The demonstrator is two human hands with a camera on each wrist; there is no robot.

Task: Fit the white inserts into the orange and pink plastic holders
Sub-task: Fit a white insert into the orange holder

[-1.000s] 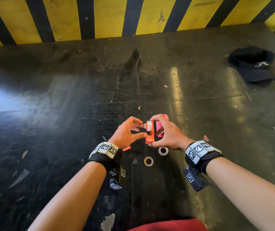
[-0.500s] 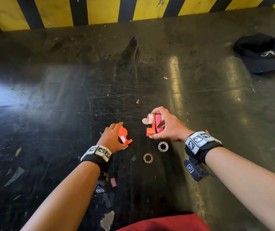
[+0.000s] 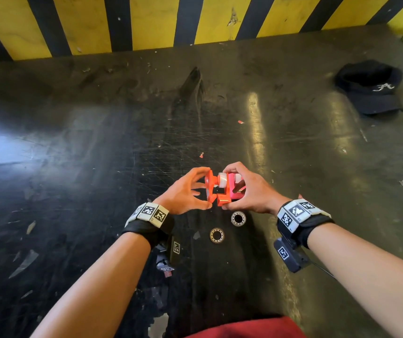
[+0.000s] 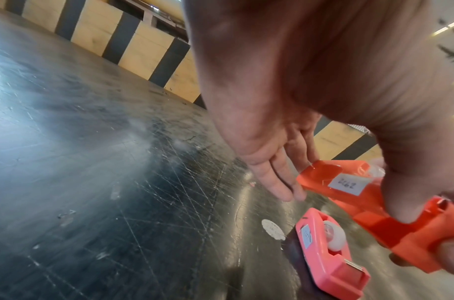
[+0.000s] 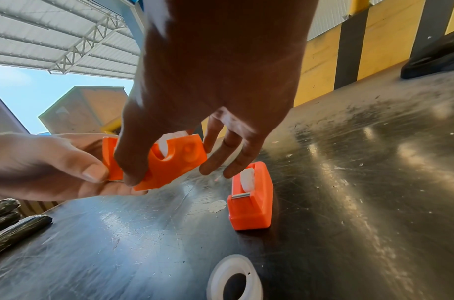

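The scratched black table (image 3: 73, 142) carries everything, with a dark cap (image 3: 369, 86) lying well apart from the orange holder (image 3: 223, 200), far to its right. The left hand (image 3: 183, 193) has come back up from beside the table half a second ago and now meets the right hand (image 3: 254, 193) at that holder. The right hand pinches the holder between thumb and forefinger, its other fingers (image 5: 233, 154) loosely spread; the left pinches the orange side cover (image 3: 209, 189) by its edges and holds it against the holder's open side. The pink holder (image 4: 323, 253) stands on the table just beyond the orange one, its white insert already seated. The orange holder's own white insert (image 3: 222, 180) sits in its cradle, still showing between body and cover. So the inserting looks done here; closing the cover seems to be the step in hand. Two rings (image 3: 238, 218) lie on the table just nearer the person than the holder.
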